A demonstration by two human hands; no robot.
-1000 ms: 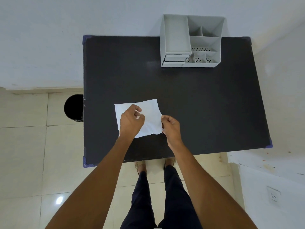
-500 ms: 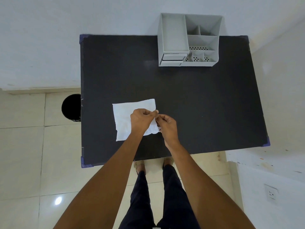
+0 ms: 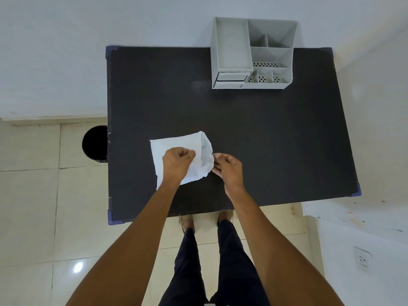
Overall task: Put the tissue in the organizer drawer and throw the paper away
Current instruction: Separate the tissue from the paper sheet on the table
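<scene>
A white tissue (image 3: 199,149) lies on the black table (image 3: 265,133), near its front left. Its right edge is lifted and curled over. My left hand (image 3: 176,161) rests on the middle of the tissue with the fingers pinched on it. My right hand (image 3: 227,167) pinches the tissue's right edge. The grey organizer (image 3: 251,54) stands at the table's back edge, its small drawer (image 3: 230,76) at its front left, shut. I cannot tell a separate sheet of paper from the tissue.
A black round bin (image 3: 95,143) stands on the tiled floor just left of the table. White walls run behind and to the right. My legs and feet are below the table's front edge.
The tissue's right edge has come up off the table and folded over. My hands, close together half a second ago, have moved a little apart.
</scene>
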